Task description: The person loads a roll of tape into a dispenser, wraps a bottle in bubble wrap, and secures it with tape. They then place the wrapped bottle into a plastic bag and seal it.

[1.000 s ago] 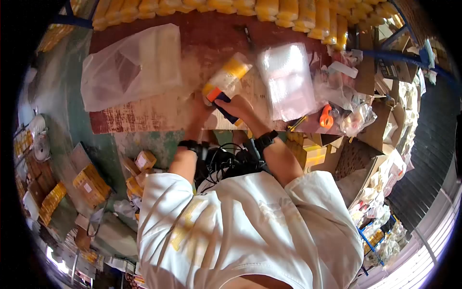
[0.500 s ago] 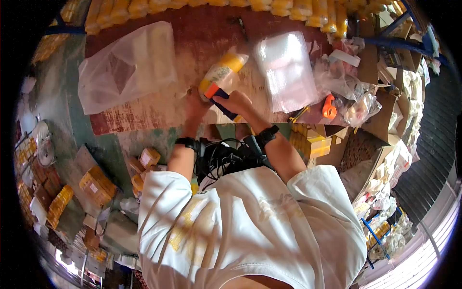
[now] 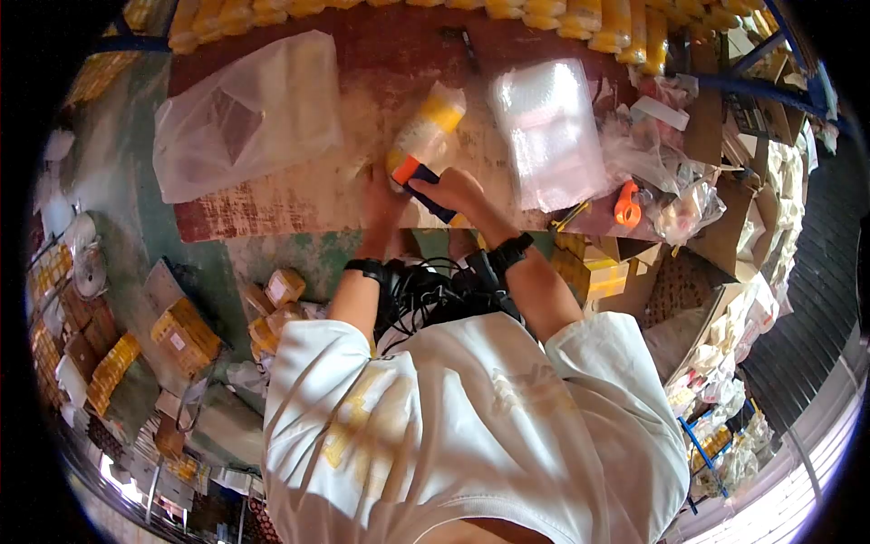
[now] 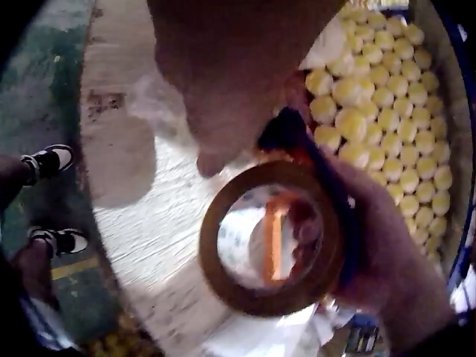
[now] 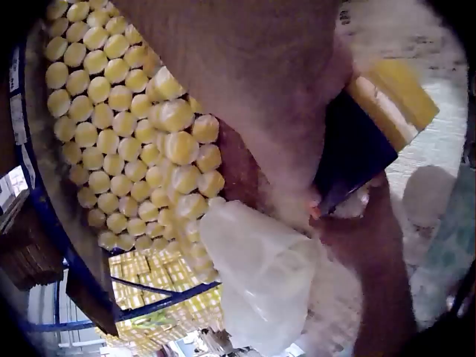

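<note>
A clear plastic-wrapped roll with yellow bands slants away from the person above the middle of the table. At its near end, my left hand grips it, with the fingers partly hidden. My right hand holds a dark blue tape dispenser with an orange front against that same end. In the left wrist view, the brown tape roll shows as a ring beside the right hand. The dispenser appears from behind in the right wrist view, close above the left hand.
A large translucent bag lies at left on the table. Stacked clear sleeves lie at right, near an orange tape dispenser and crumpled plastic. Yellow wrapped rolls line the far edge. Cartons stand on the floor.
The wrapped roll has turned, and its far end points more straight away from the person. Lettering visible half a second ago is less clear. Both hands keep their holds near its close end.
</note>
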A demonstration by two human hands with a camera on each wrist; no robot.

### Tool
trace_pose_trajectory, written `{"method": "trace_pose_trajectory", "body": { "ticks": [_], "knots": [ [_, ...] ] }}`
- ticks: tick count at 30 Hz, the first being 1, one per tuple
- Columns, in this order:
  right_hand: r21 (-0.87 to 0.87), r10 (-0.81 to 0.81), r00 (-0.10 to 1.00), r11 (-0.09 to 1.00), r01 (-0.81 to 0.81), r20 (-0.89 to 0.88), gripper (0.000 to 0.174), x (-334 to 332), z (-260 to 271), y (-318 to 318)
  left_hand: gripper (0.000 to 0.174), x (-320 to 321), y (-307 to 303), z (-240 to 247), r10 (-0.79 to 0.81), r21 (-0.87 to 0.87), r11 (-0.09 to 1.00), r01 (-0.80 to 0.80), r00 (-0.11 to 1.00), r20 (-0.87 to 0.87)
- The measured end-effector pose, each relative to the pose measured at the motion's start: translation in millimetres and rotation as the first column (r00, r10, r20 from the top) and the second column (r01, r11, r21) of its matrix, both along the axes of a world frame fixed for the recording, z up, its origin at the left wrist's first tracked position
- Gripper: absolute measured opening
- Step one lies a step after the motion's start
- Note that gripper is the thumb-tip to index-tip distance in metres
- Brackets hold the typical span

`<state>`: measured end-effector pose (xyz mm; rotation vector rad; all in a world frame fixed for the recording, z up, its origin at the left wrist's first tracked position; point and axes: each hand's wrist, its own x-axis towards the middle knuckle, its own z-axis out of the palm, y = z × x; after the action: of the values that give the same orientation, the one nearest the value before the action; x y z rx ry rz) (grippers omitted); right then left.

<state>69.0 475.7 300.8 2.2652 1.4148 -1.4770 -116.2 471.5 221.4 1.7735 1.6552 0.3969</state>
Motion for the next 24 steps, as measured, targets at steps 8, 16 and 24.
{"method": "trace_pose_trajectory", "body": {
  "ticks": [8,16,24],
  "knots": [
    [0.022,0.111,0.994,0.993,-0.112,0.021,0.086,-1,-8,-4,0.119,-30,12,-16,-0.116,0.007,0.993,0.119,0.975,-0.191],
    [-0.034,-0.099,0.985,0.995,0.095,-0.143,0.085,-6,-36,-8,0.106,-25,19,-15,-0.015,-0.020,1.000,0.015,1.000,0.004],
    [-0.053,-0.065,0.989,0.997,0.059,-0.136,0.087,1,-46,-11,0.113,-18,-1,14,-0.039,-0.014,0.999,0.037,0.990,-0.134]
  ]
}}
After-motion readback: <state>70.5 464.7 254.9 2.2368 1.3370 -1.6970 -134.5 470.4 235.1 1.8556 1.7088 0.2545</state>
